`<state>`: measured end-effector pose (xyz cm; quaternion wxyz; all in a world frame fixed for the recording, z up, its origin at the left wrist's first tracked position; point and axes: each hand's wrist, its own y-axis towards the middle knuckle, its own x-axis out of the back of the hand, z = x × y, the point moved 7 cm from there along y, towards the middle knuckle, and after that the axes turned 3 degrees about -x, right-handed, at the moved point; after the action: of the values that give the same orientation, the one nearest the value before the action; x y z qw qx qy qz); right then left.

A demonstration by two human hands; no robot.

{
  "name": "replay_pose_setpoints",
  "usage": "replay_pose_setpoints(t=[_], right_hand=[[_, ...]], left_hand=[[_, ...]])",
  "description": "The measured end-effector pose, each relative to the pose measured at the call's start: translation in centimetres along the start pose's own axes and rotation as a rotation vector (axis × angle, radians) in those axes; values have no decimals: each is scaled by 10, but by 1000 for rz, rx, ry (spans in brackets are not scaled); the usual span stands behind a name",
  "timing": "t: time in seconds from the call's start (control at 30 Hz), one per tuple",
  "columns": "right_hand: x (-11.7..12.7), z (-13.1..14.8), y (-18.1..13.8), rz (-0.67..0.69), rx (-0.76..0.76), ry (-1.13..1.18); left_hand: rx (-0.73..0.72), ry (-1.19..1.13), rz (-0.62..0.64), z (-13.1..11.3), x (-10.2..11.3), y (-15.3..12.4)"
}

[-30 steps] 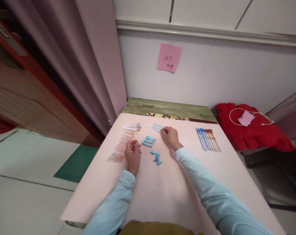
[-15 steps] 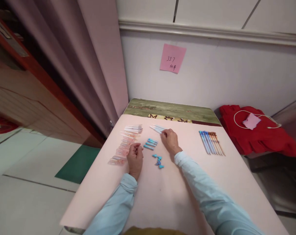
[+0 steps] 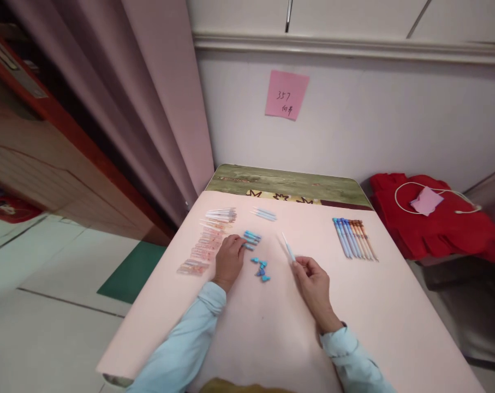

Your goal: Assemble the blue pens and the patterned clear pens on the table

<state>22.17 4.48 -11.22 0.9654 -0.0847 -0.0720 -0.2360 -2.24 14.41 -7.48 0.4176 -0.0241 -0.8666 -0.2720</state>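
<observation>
Since the earlier frame, the right hand (image 3: 312,285) has drawn one pale-blue barrel (image 3: 290,250) nearer. Pale pink sheeting (image 3: 267,338) covers the table (image 3: 286,175) (pink note (image 3: 287,95) on the white wall (image 3: 353,120) behind). Closed fingertips grip the barrel, right of the small blue parts (image 3: 263,265). Left hand (image 3: 229,260) curls at the blue tubes (image 3: 252,236); its grip cannot be told.

Diffuse, moderate indoor light falls evenly on the table (image 3: 263,349), with a faint, soft-edged shadow beside the right sleeve (image 3: 349,352). Wide-angle distortion slants the door (image 3: 22,158) and curtain (image 3: 149,103), both softly blurred. Writing on the note (image 3: 287,95) is legible; fine detail on the pen part (image 3: 288,249) is soft.
</observation>
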Motion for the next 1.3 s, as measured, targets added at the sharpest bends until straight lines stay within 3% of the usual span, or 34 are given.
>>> replay_pose_setpoints(t=[0.2, 0.33, 0.47, 0.6, 0.7, 0.97, 1.3], right_hand=[[-3, 0, 2, -12, 63, -73], [0, -2, 2, -20, 82, -67], [1, -1, 2, -16, 96, -83], [-1, 2, 1, 6, 108, -92], [-2, 4, 0, 17, 123, -101], [-1, 7, -3, 37, 142, -160], [3, 8, -4, 1, 189, -209]], left_hand=[[-58, 177, 149, -9, -6, 2], [6, 109, 83, -10, 7, 0], [182, -218, -111, 0, 15, -13], [459, -679, -217, 12, -1, -30], [565, -871, -269, 12, -8, -34], [837, -1499, -163, 0, -26, -46], [856, -1666, -138, -9, -24, -54]])
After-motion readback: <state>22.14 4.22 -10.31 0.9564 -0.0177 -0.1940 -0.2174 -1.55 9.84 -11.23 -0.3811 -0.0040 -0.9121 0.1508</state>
